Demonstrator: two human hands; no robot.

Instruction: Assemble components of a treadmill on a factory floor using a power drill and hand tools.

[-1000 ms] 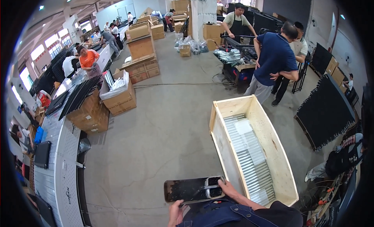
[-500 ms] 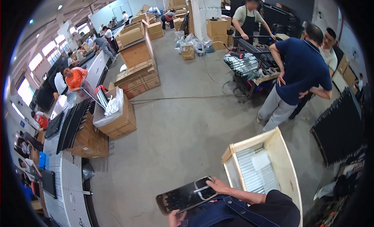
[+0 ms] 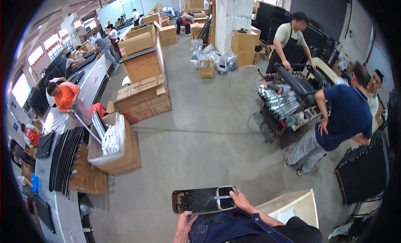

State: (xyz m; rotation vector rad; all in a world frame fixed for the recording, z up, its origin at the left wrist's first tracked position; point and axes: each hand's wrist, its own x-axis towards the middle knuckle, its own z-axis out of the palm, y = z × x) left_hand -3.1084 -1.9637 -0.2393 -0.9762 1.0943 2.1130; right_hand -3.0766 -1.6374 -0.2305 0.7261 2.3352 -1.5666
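A long dark tray (image 3: 194,202) is held out level in front of my body, with small black pieces strewn over its bottom. At its right end sits a smaller pale-rimmed box (image 3: 226,200), filled with small black parts and crossed by a light strip. My left hand (image 3: 185,221) is closed on the tray's near edge, left of the middle. My right hand (image 3: 241,201) grips the right end, its thumb over the rim of the small box. The fingers under the tray are hidden.
A wooden crate (image 3: 308,203) stands close by my right elbow. Ahead right is a workbench (image 3: 279,103) with metal tubes, a person in dark blue (image 3: 344,107) beside it. To the left stand a carton (image 3: 125,155) and a long conveyor line (image 3: 67,205). A cable (image 3: 196,130) crosses the floor.
The view has shifted, so the workbench and nearby people sit farther right and lower, and less of the crate shows. The tray has gone from slanted to nearly level. Both hands keep hold.
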